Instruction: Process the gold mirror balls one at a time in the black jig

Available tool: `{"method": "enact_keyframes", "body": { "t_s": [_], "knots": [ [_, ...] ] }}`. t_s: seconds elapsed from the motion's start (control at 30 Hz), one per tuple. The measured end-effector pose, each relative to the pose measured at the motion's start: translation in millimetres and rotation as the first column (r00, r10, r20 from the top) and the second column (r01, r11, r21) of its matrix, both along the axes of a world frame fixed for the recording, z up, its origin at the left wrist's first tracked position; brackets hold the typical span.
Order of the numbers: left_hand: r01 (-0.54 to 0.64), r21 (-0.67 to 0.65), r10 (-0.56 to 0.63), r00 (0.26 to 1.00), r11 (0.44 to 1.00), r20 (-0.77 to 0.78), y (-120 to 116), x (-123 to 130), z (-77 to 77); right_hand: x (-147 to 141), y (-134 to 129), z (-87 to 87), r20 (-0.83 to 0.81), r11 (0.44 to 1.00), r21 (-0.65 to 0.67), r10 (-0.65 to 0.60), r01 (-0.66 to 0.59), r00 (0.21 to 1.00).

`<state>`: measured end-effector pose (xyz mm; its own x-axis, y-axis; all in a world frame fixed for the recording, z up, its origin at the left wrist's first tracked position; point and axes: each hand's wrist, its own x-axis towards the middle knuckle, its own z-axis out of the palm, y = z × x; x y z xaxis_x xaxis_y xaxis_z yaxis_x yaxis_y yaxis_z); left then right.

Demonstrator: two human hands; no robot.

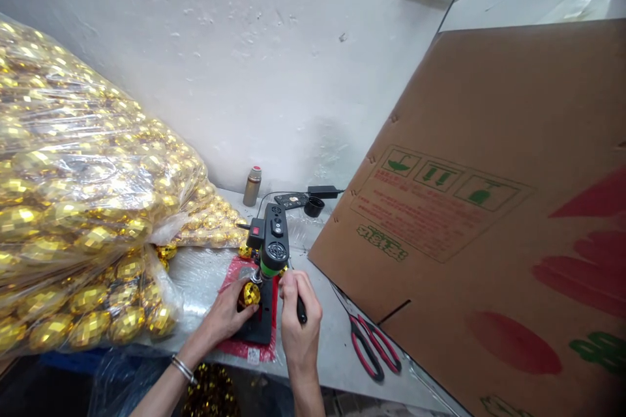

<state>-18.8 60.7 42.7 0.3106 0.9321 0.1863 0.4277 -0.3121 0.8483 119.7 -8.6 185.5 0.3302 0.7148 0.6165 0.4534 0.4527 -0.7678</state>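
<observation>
A small black bench machine (pixel 276 234) with a green ring stands on red plastic wrap (pixel 271 345) at the table's middle. Below its head, my left hand (pixel 229 311) holds a gold faceted ball (pixel 251 294) between thumb and fingers. My right hand (pixel 300 313) is closed around a black-ended lever (pixel 301 310) at the machine's right side. Another gold ball (pixel 244 249) lies behind the machine, to its left.
Large clear bags of gold balls (pixel 88 208) fill the left. A big cardboard box (pixel 469 195) leans at the right, with red-handled scissors (pixel 374 345) beside it. A bottle (pixel 252 186), a black cap (pixel 313 206) and a power adapter (pixel 323 191) stand near the wall.
</observation>
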Motion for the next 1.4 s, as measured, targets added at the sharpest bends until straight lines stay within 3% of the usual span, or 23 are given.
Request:
{"method": "enact_keyframes", "body": {
  "t_s": [0.17,0.3,0.5,0.7,0.83,1.1,1.4],
  "knots": [
    [-0.026,0.208,0.04,0.997,0.978,-0.064,-11.4,12.7,-10.3,0.4,-1.0,-1.6,0.008,1.0,0.012,-0.001,0.001,1.0],
    [-0.095,0.289,0.129,0.987,0.953,-0.101,-16.0,22.1,-17.5,0.8,-2.2,-1.8,0.027,0.999,0.032,0.014,-0.014,1.0],
    [-0.051,0.224,0.072,0.993,0.973,-0.09,-13.0,22.8,-15.4,2.4,-5.0,-8.7,0.058,0.997,0.071,0.031,-0.036,0.998],
    [-0.064,0.166,0.08,0.993,0.984,-0.089,-15.4,23.1,-14.2,2.9,-6.7,-38.8,0.148,0.981,0.182,0.034,-0.061,0.988],
    [-0.065,0.14,0.078,0.993,0.988,-0.089,-17.1,24.3,-13.0,0.3,-3.5,-53.4,0.13,0.969,0.245,-0.02,-0.013,0.991],
    [-0.026,0.077,0.034,0.995,0.997,-0.095,-17.0,23.4,-5.5,-2.8,1.5,-59.3,0.081,0.964,0.266,-0.05,0.026,0.995],
    [-0.041,0.069,0.047,0.994,0.997,-0.098,-18.3,25.3,-11.7,-2.7,3.4,-72.1,0.037,0.958,0.284,-0.062,0.049,0.997]
  ]
}}
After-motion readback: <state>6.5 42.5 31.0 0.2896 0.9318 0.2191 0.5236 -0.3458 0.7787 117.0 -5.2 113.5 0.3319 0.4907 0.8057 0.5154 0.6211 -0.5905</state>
